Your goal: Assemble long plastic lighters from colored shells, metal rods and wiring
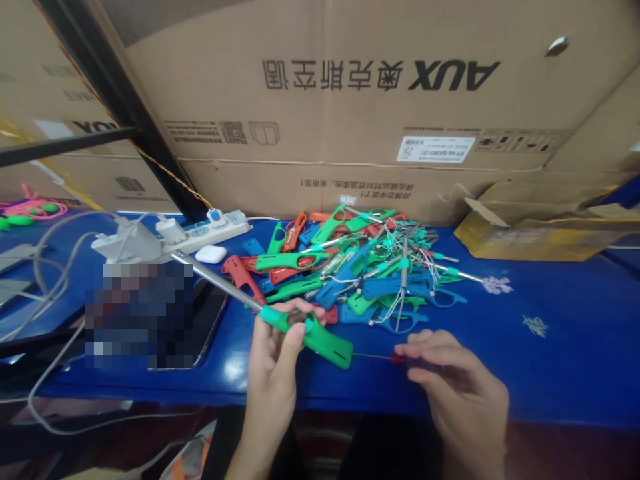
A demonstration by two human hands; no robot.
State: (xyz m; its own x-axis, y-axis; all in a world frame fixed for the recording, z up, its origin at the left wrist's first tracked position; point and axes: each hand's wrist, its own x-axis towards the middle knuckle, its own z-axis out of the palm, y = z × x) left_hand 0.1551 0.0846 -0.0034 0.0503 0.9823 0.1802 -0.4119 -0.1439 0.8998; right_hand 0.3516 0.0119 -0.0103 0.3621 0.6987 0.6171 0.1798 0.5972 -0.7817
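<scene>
My left hand (277,353) is wrapped round a green gas lighter (327,345), whose long metal tube points up to the left. In my right hand (453,383) is a screwdriver (397,359) with a red collar, its handle mostly hidden by the fingers. The thin shaft reaches level to the butt end of the lighter; whether the tip is inside or just touching, I cannot tell. Beyond both hands lies a heap of lighter parts (350,283): green, blue and red shells, metal tubes and white wires.
A white power strip (220,230) with chargers, a white earbud case (211,255) and a dark tablet-like device (213,313) are on the left. An open yellow-taped carton (535,237) stands at the back right. Small whitish pieces (535,325) lie on the blue table (575,373).
</scene>
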